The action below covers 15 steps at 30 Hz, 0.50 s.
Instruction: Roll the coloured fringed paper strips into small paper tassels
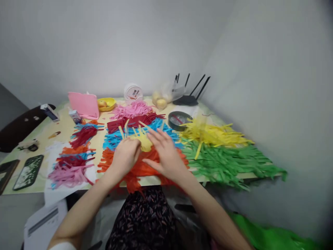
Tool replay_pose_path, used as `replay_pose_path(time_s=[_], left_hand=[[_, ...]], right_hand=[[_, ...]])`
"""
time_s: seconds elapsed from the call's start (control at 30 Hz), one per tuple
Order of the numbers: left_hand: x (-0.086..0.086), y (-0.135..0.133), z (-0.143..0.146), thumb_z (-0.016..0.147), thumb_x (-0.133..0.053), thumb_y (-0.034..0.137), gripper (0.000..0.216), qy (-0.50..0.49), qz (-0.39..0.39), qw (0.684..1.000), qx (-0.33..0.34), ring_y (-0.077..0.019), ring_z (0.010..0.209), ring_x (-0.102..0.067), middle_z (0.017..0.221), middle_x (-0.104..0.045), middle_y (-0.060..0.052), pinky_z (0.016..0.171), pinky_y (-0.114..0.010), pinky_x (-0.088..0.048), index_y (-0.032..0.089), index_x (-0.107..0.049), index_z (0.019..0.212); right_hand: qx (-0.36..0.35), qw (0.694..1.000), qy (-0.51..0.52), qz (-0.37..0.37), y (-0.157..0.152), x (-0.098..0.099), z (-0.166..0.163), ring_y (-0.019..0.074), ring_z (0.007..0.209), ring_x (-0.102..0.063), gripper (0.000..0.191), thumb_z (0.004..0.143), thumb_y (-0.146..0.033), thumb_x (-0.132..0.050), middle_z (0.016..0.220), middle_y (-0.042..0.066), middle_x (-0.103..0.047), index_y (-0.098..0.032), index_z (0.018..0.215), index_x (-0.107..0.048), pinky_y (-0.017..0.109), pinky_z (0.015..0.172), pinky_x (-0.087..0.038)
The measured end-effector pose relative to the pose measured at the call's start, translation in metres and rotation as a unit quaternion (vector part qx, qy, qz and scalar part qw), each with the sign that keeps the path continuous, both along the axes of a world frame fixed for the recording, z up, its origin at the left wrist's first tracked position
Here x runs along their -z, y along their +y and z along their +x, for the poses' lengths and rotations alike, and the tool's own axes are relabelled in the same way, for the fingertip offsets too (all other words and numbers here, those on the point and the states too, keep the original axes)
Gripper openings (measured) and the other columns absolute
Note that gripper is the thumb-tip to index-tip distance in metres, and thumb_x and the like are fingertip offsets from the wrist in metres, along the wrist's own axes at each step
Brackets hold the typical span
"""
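My left hand (126, 154) is closed in a pinch on a yellow fringed paper piece (142, 139) held above the table, its cut strips fanning upward. Beside it, my right hand (165, 154) touches the same piece with its fingers stretched out and apart. Under both hands lie an orange pile of paper strips (142, 168) and a blue pile (114, 139). A dark red pile (132, 121) and a pink pile (132, 110) lie farther back.
Yellow strips (215, 134) and green strips (229, 161) cover the table's right side near the wall. Mixed strips (73, 163) lie left on white paper. A dark bowl (178, 120), router (188, 99), pink box (83, 105), yellow bowl (106, 103) and a phone (28, 172) are around.
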<state>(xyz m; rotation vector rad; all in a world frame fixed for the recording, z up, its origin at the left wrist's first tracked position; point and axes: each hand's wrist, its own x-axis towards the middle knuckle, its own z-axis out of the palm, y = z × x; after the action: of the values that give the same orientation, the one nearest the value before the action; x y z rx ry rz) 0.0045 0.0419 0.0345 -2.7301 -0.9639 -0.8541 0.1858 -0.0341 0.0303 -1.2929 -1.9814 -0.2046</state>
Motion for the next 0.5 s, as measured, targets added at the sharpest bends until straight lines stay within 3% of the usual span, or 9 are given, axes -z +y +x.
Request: replay_pose_path(time_s=[0.03, 0.1, 0.2, 0.3, 0.37, 0.5], left_hand=[[0.006, -0.007, -0.003, 0.094, -0.046, 0.017, 0.017, 0.003, 0.002, 1.0, 0.002, -0.0216, 0.077, -0.064, 0.077, -0.068, -0.007, 0.078, -0.034, -0.05, 0.017, -0.062, 0.087], [0.014, -0.017, -0.012, 0.095, -0.045, 0.017, 0.018, -0.004, -0.005, 1.0, -0.003, -0.0214, 0.077, -0.064, 0.077, -0.068, -0.007, 0.078, -0.034, -0.049, 0.017, -0.061, 0.087], [0.018, -0.018, -0.025, 0.094, -0.048, 0.018, 0.015, -0.035, -0.072, 0.997, 0.013, -0.0217, 0.085, -0.066, 0.088, -0.071, -0.009, 0.08, -0.033, -0.049, 0.016, -0.063, 0.096], [0.011, -0.009, -0.033, 0.094, -0.051, 0.024, 0.016, -0.071, -0.215, 0.972, 0.067, -0.0192, 0.086, -0.066, 0.093, -0.072, -0.007, 0.079, -0.028, -0.049, 0.017, -0.065, 0.099], [0.004, -0.003, -0.035, 0.095, -0.05, 0.03, 0.02, -0.085, -0.297, 0.948, 0.075, -0.0159, 0.076, -0.063, 0.083, -0.07, -0.003, 0.072, -0.025, -0.047, 0.017, -0.066, 0.092], [-0.006, 0.007, -0.038, 0.092, -0.052, 0.032, 0.023, -0.127, -0.369, 0.918, 0.071, -0.0136, 0.071, -0.057, 0.078, -0.065, -0.001, 0.066, -0.023, -0.042, 0.015, -0.065, 0.085]], right_hand=[[-0.012, 1.0, -0.006, -0.023, 0.008, 0.007, -0.016, 0.0342, 0.143, -0.034, 0.066, 0.086, -0.027, -0.064, 0.148, 0.017, -0.048, -0.015, 0.146, -0.041, 0.057, 0.115, -0.031], [-0.015, 0.998, 0.01, -0.063, 0.02, 0.024, -0.03, 0.0344, 0.135, -0.044, 0.052, 0.084, -0.016, -0.059, 0.137, 0.017, -0.058, -0.013, 0.136, -0.052, 0.057, 0.114, -0.033], [-0.024, 0.991, 0.074, -0.105, 0.021, 0.036, -0.022, 0.0269, 0.102, -0.066, 0.029, 0.085, -0.009, -0.05, 0.104, 0.012, -0.073, -0.017, 0.108, -0.066, 0.045, 0.098, -0.049], [-0.048, 0.979, 0.126, -0.154, 0.01, 0.022, -0.003, 0.0214, 0.087, -0.069, 0.026, 0.085, -0.01, -0.048, 0.096, 0.008, -0.074, -0.02, 0.1, -0.067, 0.032, 0.081, -0.052], [-0.06, 0.968, 0.152, -0.191, 0.004, 0.008, 0.006, 0.0198, 0.084, -0.068, 0.022, 0.086, -0.014, -0.051, 0.095, 0.005, -0.074, -0.02, 0.1, -0.067, 0.028, 0.076, -0.05], [-0.07, 0.942, 0.202, -0.258, 0.006, -0.002, 0.017, 0.0178, 0.073, -0.064, 0.013, 0.088, -0.027, -0.057, 0.084, 0.003, -0.071, -0.02, 0.093, -0.067, 0.026, 0.065, -0.044]])
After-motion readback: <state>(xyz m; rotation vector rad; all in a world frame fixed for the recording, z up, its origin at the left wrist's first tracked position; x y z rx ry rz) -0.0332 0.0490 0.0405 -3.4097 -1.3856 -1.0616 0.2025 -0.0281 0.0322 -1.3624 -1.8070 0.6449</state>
